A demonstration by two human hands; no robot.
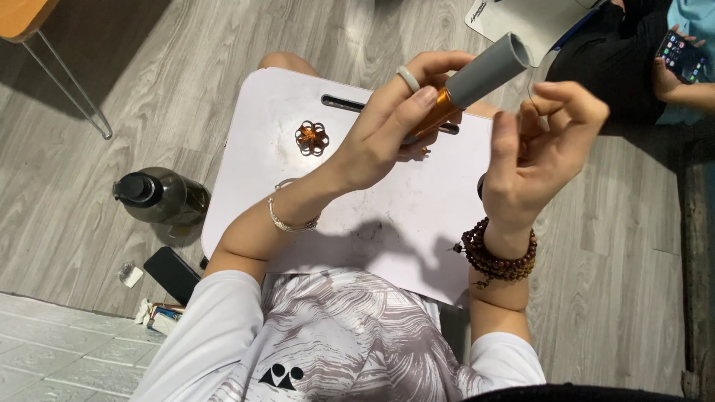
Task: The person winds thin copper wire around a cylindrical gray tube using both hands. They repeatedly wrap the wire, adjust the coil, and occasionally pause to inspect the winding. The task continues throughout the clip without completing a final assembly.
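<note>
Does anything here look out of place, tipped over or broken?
Nothing looks broken. The dark bottle lies on its side on the floor beside the white lap desk, and a small orange flower-shaped part sits loose on it.

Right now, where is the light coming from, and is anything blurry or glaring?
In the head view, the arms cast soft shadows on the white lap table, darkest near the person's body; the left hand and the grey-and-orange tube look sharp, the right hand slightly soft; the phone screen glows; no harsh glare.
</note>
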